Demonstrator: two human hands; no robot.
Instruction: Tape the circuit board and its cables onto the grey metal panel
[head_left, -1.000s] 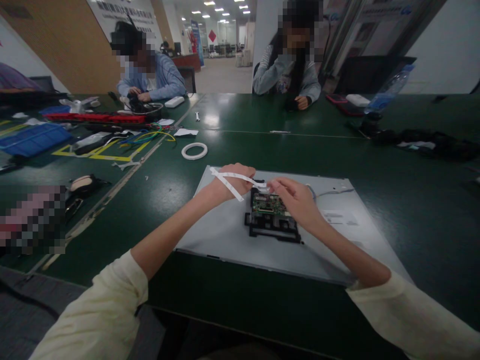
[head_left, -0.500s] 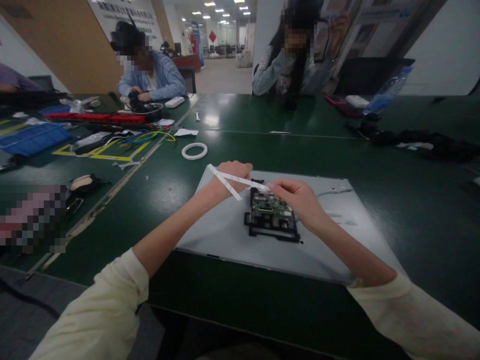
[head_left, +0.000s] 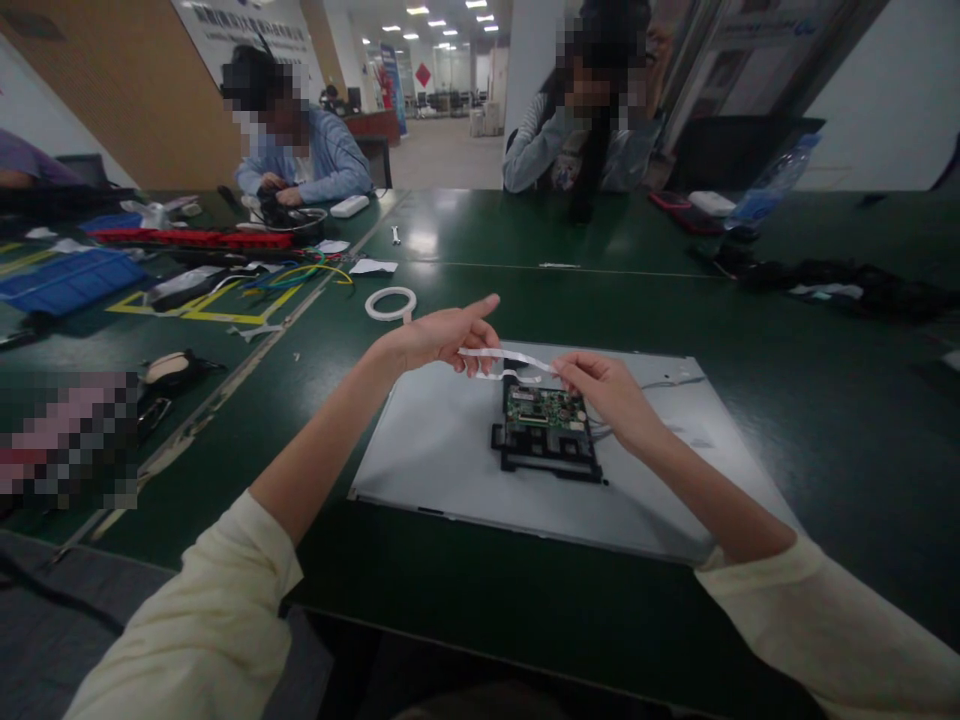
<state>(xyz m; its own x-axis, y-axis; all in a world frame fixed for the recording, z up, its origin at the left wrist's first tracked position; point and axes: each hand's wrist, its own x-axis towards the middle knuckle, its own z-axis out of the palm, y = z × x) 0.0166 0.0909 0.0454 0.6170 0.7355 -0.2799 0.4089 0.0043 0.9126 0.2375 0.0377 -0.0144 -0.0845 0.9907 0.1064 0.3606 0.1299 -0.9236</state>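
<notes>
A long green table [head_left: 787, 400] fills the room, and on its near half lies a grey panel [head_left: 442, 450], flat, the landmark for everything else. A black bracket carrying a green circuit board [head_left: 545, 408] sits on the middle of the panel. Two people sit at the far edge of the table, well beyond the panel. Left of the panel, across a seam in the table, lie a blue tray [head_left: 64, 280] and a tangle of coloured wires [head_left: 300, 272]. Just beyond the panel's far left corner lies a white tape ring [head_left: 390, 303]. Over the panel's far edge, above the circuit board, the person holds a white strip [head_left: 504, 358] stretched between both hands. The left hand [head_left: 439, 335] pinches one end between thumb and fingers, its forefinger pointing out straight. The right hand [head_left: 611, 392] grips the other end between thumb and fingertips, just above the board.
</notes>
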